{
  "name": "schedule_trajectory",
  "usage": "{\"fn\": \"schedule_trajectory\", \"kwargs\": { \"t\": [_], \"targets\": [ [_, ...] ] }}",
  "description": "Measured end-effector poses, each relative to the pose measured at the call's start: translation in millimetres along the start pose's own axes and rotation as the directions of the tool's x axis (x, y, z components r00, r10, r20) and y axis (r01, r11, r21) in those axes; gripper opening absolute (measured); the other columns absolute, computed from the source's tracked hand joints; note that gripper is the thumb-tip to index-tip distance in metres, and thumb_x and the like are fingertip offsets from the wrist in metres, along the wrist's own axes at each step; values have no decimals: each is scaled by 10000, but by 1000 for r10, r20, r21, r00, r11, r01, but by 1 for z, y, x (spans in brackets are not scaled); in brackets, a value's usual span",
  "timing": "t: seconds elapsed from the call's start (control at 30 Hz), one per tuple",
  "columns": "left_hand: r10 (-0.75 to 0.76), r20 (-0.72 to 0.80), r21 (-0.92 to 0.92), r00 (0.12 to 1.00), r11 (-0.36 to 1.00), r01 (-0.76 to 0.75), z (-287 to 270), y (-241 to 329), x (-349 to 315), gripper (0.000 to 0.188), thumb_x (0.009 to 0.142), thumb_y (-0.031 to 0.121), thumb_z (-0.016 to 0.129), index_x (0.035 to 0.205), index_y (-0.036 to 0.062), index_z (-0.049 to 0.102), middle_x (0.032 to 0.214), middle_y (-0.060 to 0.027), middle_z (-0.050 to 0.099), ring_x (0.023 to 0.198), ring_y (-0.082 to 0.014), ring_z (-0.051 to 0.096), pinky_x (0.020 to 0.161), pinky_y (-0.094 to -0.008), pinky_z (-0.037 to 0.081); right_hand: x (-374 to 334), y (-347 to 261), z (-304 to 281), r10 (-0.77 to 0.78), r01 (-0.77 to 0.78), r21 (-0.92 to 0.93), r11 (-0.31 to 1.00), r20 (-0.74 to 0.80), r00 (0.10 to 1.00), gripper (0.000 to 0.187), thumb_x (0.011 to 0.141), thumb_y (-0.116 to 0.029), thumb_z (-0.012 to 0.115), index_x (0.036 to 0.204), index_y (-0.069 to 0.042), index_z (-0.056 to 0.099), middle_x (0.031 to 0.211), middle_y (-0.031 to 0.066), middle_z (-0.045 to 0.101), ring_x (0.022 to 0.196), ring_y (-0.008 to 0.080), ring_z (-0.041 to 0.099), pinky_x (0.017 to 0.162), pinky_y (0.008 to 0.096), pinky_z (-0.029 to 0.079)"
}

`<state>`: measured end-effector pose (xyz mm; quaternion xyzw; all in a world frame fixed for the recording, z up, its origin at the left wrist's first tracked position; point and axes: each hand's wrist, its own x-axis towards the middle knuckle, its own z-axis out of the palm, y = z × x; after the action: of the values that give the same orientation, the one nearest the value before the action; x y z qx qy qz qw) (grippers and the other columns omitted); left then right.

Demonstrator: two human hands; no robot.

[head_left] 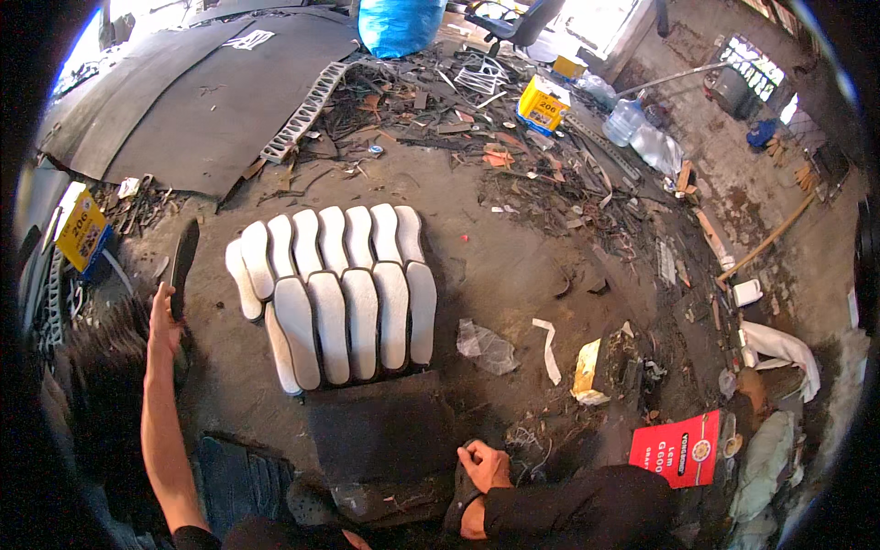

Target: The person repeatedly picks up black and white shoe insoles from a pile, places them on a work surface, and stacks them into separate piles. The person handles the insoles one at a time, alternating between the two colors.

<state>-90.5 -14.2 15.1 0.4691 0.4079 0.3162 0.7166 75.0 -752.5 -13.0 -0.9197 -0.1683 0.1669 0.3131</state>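
Observation:
My left hand (163, 323) is at the left, its fingers closed on the edge of a dark shoe sole (185, 261) that stands tilted upright. Beside that hand is a blurred dark stack of similar soles (105, 376). My right hand (487, 466) rests curled near my sandalled foot (466, 490); whatever its fingers hold, if anything, is hidden. Between the hands, white-topped shoe soles (364, 316) with dark edges lie on the floor in two overlapping rows. A dark flat block (380, 431) sits in front of them.
Rubber scraps (431, 115) cover the floor farther off, beside large dark sheets (211, 101). A yellow box (81, 229) stands at the left, a red box (678, 449) at the lower right. Clear plastic (486, 346) lies right of the soles. A blue sack (399, 26) stands behind.

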Motion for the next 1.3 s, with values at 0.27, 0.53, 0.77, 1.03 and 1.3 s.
{"fn": "schedule_trajectory", "kwargs": {
  "t": [0.27, 0.53, 0.77, 1.03, 1.3],
  "targets": [
    [-68, 438, 22, 897, 998, 65, 133, -47, -308, 705, 881, 447, 662, 1488, 100, 580, 1453, -95, 596, 1237, -263, 597, 1042, -413, 483, 24, -31, -45, -53, -131, 582, 802, 288, 956, 343, 1068, -396, 682, 1180, -72, 695, 926, 79, 727, 776, 195, 674, 685, 382, 512],
    [-637, 409, 219, 654, 764, 607, 150, -106, -379, 523, 1104, 480, 576, 1335, 16, 651, 1263, -126, 718, 1092, -261, 693, 867, -464, 605, 53, -62, -57, -345, 2, 634, 774, 420, 839, 586, 1110, -426, 620, 1531, -28, 531, 1355, 64, 638, 1263, 148, 565, 1099, 316, 440],
    [-291, 506, -111, 812, 911, 397, 139, -127, -381, 253, 1127, 253, 591, 1230, 45, 692, 1174, -65, 752, 951, -183, 711, 796, -345, 606, 63, 34, 1, -90, -505, 780, 370, 571, 816, 614, 1078, -474, 630, 1523, -57, 552, 1490, 92, 636, 1284, 239, 651, 1028, 376, 538],
    [-322, 458, -90, 829, 911, 403, 135, -142, -377, 202, 1103, 206, 637, 1200, 55, 730, 1153, -21, 760, 983, -152, 705, 842, -369, 591, 67, -3, -24, -137, -360, 734, 575, 521, 843, 650, 1110, -454, 592, 1602, -44, 479, 1523, 76, 595, 1387, 198, 546, 1121, 335, 444],
    [-90, 313, 34, 946, 996, 84, 167, -87, -344, 393, 1026, 182, 763, 1356, 45, 599, 1079, -32, 675, 834, -137, 661, 725, -298, 566, 93, -105, -66, -242, 171, 544, 822, 62, 968, 380, 1006, -281, 782, 1313, -147, 603, 1119, -28, 628, 967, 98, 616, 789, 299, 572]
  ]
}}
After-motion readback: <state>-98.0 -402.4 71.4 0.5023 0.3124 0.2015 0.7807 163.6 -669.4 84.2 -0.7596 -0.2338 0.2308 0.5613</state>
